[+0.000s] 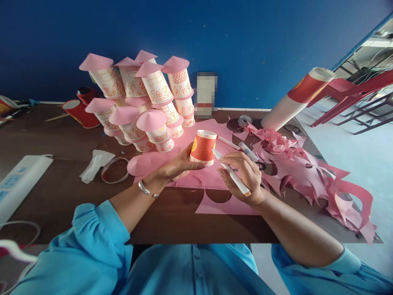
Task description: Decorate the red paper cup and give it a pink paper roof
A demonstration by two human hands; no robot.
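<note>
Blue sleeves are filling the lower corners of the frame, and from them your forearms are slanting inward over the brown table. Near its edge, a pink sheet with a rounded cut-out is lying just right of lower centre. Beyond it, at mid-frame, you are holding up a red paper cup. It is looking very light and thin-walled — firmer at its ends, easily dented mid-wall, perhaps slick where printed — so a soft hold near an end band is probably suiting it best. Your left hand is pinching it low on its left side, the thumb lying across the lower band, the fingers mostly hidden behind. Your right hand is gripping a white marker between thumb and fingers; the pen is sloping up and left, its tip close to the cup's right side, though whether it is touching is impossible to tell. Farther off, a glue stick is lying behind your right hand, pink scraps are covering the right side, cone-topped cup towers are standing upper left, and stacked cups are rising upper right before the blue wall.
</note>
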